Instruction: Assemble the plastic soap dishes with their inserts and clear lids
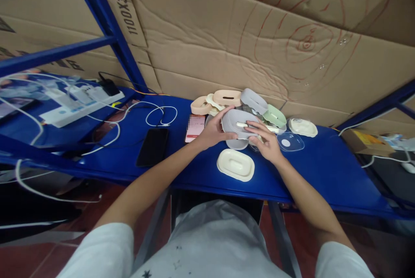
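My left hand [216,129] is closed around the left end of a pale grey oval plastic cover [231,118], thumb along the near edge. On the cover's other side, my right hand [266,143] has its fingers bent over the top and its thumb at the near edge. A cream strip [240,125] shows at the middle of the cover, partly under the right fingers. Just below the hands lies a cream oval lid [236,164]. Behind them are peach covers [227,97], another grey cover [254,101] and a green cover [275,116].
Right of the pile lie a clear oval piece [293,143] and a cream dish [303,127]. A lit phone [195,128] and a black phone [152,147] are on the blue table's left, near white cables and a power strip [81,107]. Cardboard [207,44] walls the back.
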### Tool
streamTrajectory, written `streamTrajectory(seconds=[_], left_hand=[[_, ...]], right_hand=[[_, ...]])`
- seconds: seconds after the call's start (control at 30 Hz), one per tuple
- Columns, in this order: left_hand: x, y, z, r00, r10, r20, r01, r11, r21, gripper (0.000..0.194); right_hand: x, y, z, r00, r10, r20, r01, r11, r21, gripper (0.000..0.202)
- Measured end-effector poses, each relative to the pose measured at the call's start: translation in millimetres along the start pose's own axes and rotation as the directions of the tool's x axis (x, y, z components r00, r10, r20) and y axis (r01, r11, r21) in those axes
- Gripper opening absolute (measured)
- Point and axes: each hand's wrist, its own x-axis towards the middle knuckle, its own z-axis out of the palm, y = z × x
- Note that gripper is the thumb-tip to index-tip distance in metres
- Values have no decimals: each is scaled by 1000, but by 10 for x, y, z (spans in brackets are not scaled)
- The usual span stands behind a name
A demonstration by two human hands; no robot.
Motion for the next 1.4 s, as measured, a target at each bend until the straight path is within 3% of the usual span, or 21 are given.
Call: streamTrajectory(seconds=[0.2,0.37,0.57,0.7,0.77,0.87,0.93,1.03,1.17,1.27,1.33,1.4], left_hand=[[4,-82,61,999,-27,-33,25,998,-62,116],[-11,-124,17,1000,-19,4,19,1000,-12,118],[0,-107,15,998,33,60,-34,999,10,119],[-21,-62,97,995,-37,96,44,997,-69,118],[-40,-38,119,992,-81,98,90,991,-99,116],[-46,-12,104,993,-114,43,118,987,-112,113],[-32,-6,74,993,-120,-7,119,987,-112,113],[-11,-3,35,991,-125,-46,120,987,-104,115],[-11,2,31,989,-144,-37,139,983,-118,115],[-20,-1,43,989,-147,-33,142,982,-127,115],[-25,-10,46,988,-150,-33,145,980,-133,115],[-30,-21,48,987,-160,-23,155,978,-138,113]], right_hand=[[0,24,50,980,118,-161,-109,992,67,28],[-11,29,112,962,164,-219,-141,983,119,32],[3,-16,63,962,135,-238,-109,987,118,32],[13,-8,-64,950,66,-305,-71,997,-4,30],[27,105,-200,892,101,-440,-138,989,-53,36],[34,430,-514,712,162,-683,-344,929,-138,49],[0,703,-761,645,128,-753,-462,851,-250,50],[-113,1089,-1059,687,115,-718,-536,748,-393,50],[-226,1340,-1155,799,212,-563,-500,755,-424,51],[-180,1173,-1036,854,186,-485,-427,783,-452,57],[-113,885,-877,892,104,-440,-329,816,-474,61],[-55,526,-656,956,13,-295,-152,878,-454,59]])
